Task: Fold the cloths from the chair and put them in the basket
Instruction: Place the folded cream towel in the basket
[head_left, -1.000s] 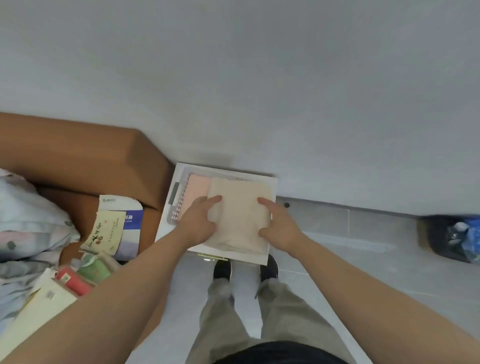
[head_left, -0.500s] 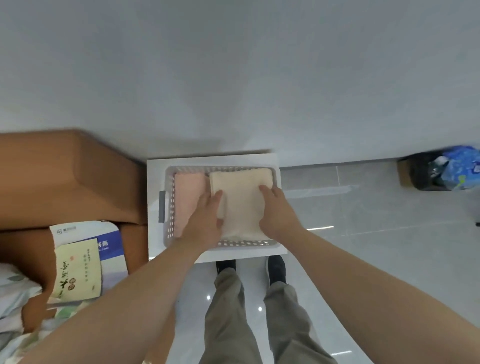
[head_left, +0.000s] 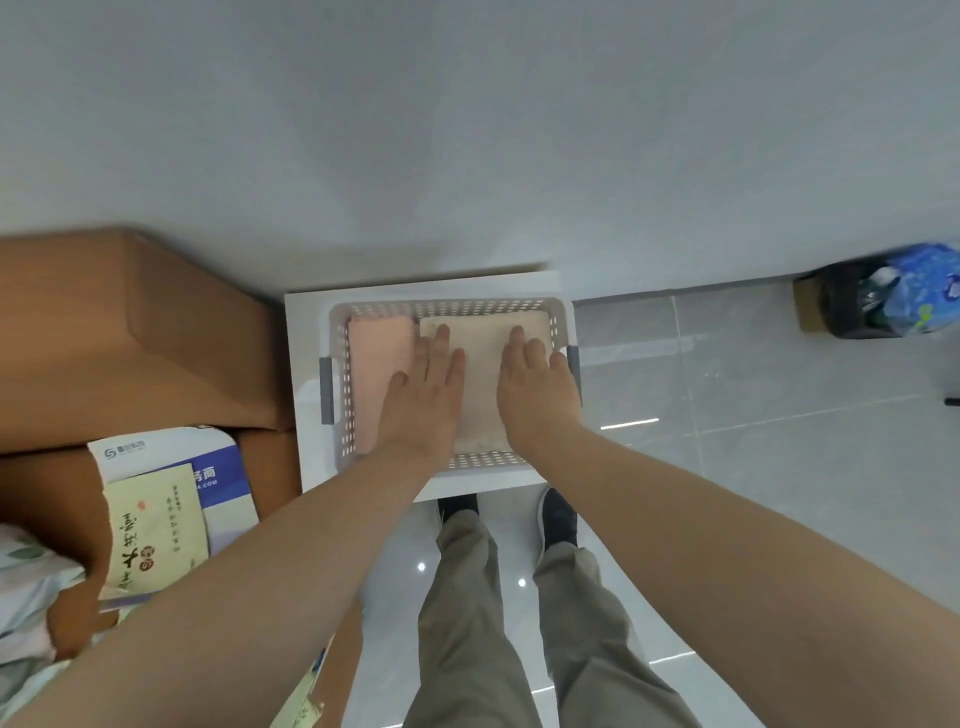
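Observation:
A light grey perforated basket (head_left: 447, 304) stands on a white surface (head_left: 306, 364) by the wall. Inside it a folded pink cloth (head_left: 375, 364) lies on the left and a folded cream cloth (head_left: 482, 374) on the right. My left hand (head_left: 423, 400) lies flat with straight fingers on the cream cloth's left part, next to the pink cloth. My right hand (head_left: 535, 389) presses flat on the cream cloth's right part, close to the basket's right wall. Both hands cover much of the cream cloth. No chair is in view.
A large cardboard box (head_left: 130, 338) stands left of the basket, with paper bags (head_left: 156, 519) and patterned fabric (head_left: 26, 582) below it. A dark bin with a blue bag (head_left: 883, 296) sits on the tiled floor at the far right. My legs and shoes (head_left: 558, 517) are below the basket.
The cream cloth has gone from being held over the basket to lying inside it beside the pink cloth. Both hands moved forward and now lie flat on top of it.

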